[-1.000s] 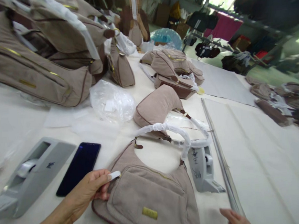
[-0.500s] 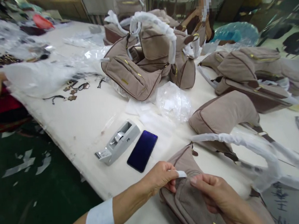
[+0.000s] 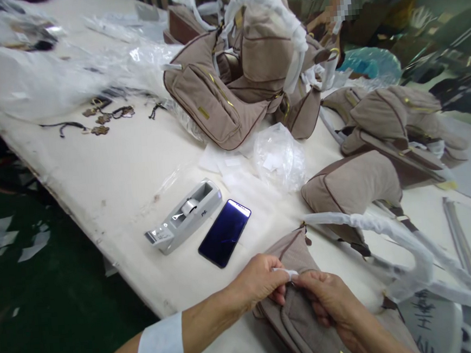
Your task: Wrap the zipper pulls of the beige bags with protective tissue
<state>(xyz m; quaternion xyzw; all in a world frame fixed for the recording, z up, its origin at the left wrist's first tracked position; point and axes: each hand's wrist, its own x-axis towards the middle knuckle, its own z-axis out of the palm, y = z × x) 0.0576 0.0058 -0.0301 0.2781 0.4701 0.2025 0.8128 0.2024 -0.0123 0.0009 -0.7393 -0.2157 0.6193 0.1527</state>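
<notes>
The left hand (image 3: 263, 280) and the right hand (image 3: 325, 298) meet above the upper left part of a taupe bag (image 3: 298, 318), which lies on the tabletop (image 3: 130, 190) directly beneath the fingers, its lower part cut off by the picture's bottom edge. Between them is a small white strip (image 3: 285, 272), its long axis running crosswise from one hand to the other, so neither hand is clearly nearer. The left fingers are closed on its left end; the right thumb and forefinger are pinched together at its right end, and what lies under those tips is hidden. The bag's long axis slants from upper left to lower right, and its white-wrapped handle (image 3: 355, 220) arches away to the right. Just beyond the left hand lies a dark phone (image 3: 225, 234), and beside it a grey tape dispenser (image 3: 175, 234) holding a roll of tape (image 3: 189, 205). To the right, past the handle, a second bag (image 3: 352, 181) rests on its side. Farther on, a crumpled clear plastic bag (image 3: 282, 154) has a white piece inside or behind its film; I cannot tell which. Behind it stands a heap of bags (image 3: 213, 105), with another pile (image 3: 394, 118) to the right. What these bags contain is not visible.
</notes>
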